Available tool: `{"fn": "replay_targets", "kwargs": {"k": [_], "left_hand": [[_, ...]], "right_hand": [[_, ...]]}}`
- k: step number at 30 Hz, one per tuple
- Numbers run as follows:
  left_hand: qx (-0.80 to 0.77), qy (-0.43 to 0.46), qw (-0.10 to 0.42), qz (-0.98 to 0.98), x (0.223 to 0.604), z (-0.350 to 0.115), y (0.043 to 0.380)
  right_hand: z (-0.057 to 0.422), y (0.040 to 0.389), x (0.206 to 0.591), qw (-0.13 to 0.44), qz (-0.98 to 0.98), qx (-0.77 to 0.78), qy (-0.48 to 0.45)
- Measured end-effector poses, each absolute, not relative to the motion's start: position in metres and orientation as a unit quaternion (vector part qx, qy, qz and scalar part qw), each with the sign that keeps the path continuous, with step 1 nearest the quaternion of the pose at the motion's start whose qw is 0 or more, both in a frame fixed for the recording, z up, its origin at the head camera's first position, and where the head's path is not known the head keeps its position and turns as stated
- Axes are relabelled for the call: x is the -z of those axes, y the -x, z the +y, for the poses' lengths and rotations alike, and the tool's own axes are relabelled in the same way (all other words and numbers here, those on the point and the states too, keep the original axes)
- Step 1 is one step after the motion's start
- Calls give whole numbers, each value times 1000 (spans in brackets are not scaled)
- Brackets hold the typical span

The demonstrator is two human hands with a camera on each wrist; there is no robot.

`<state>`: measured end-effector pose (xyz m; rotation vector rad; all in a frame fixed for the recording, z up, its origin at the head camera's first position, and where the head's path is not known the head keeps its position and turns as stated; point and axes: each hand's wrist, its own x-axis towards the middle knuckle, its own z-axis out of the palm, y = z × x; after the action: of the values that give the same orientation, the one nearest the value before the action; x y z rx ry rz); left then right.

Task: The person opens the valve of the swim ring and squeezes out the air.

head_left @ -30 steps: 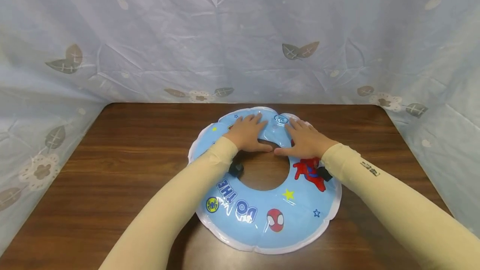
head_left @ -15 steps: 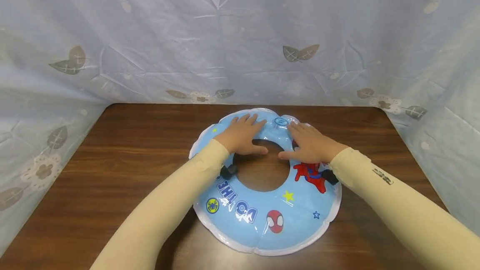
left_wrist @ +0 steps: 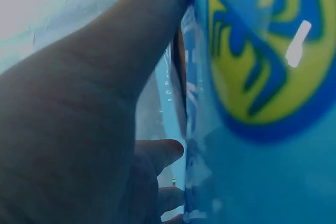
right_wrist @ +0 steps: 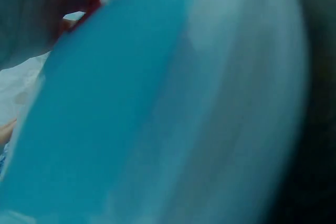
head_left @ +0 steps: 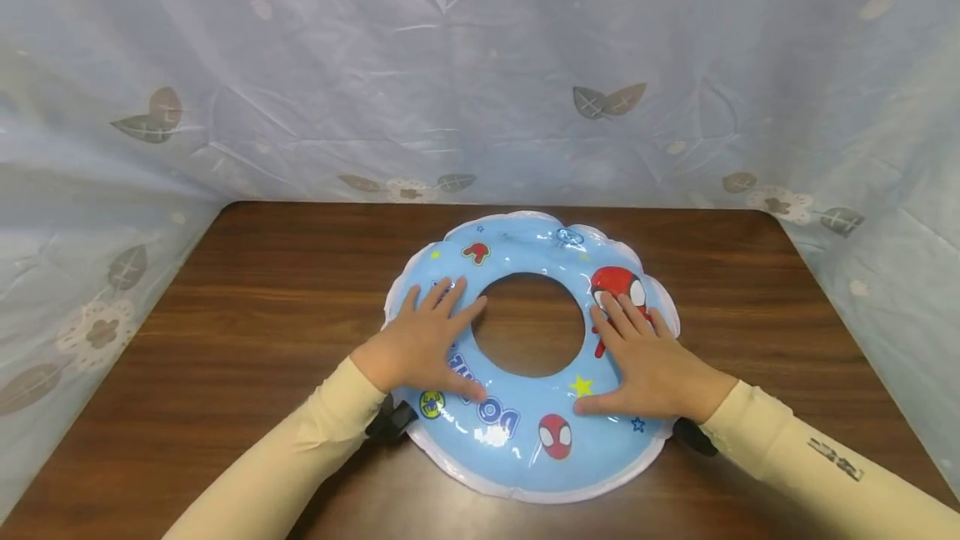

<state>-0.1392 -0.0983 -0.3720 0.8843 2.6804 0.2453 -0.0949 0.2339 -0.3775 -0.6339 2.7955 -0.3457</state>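
Observation:
A light blue inflatable swim ring (head_left: 517, 469) with a white edge lies flat, printed with red masked figures, stars and lettering. On its left side rests my left hand (head_left: 423, 344), fingers spread and the thumb over the lettering. My right hand (head_left: 648, 365) lies across the right side, its fingertips over the large red figure. In the left wrist view the ring's yellow and blue spider print (left_wrist: 257, 61) is close, with the left hand (left_wrist: 152, 177) beside it. The right wrist view is mostly filled by the ring's blurred blue surface (right_wrist: 105, 108).
The ring lies on a dark brown wooden table (head_left: 285, 307). Behind and at both sides hangs a pale grey-blue curtain (head_left: 450, 90) with leaf and flower prints. A black wrist device (head_left: 392, 421) sits under the left wrist.
Both hands have slid from the ring's far part toward me and spread apart, onto its left and right sides. The ring has stayed nearly in place.

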Motion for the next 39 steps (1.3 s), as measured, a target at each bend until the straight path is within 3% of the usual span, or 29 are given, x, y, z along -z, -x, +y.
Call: {"fn": "replay_targets", "kwargs": {"k": [4,21,25,32,39], "left_hand": [[-77,-304,145,938,377,-94,138],[-41,-304,191,933,392,-94,143],[-67,-305,189,931,387,-98,147],[-86,-295,143,941,381,-108,163],[-90,-284,159,941,384,-106,170]], "right_hand": [[234,95,383,125,961,116,216],[235,103,384,197,950,105,216],[234,106,379,189,952,114,213],[239,116,371,157,957,129,205],[237,122,371,171,957,101,212]]}}
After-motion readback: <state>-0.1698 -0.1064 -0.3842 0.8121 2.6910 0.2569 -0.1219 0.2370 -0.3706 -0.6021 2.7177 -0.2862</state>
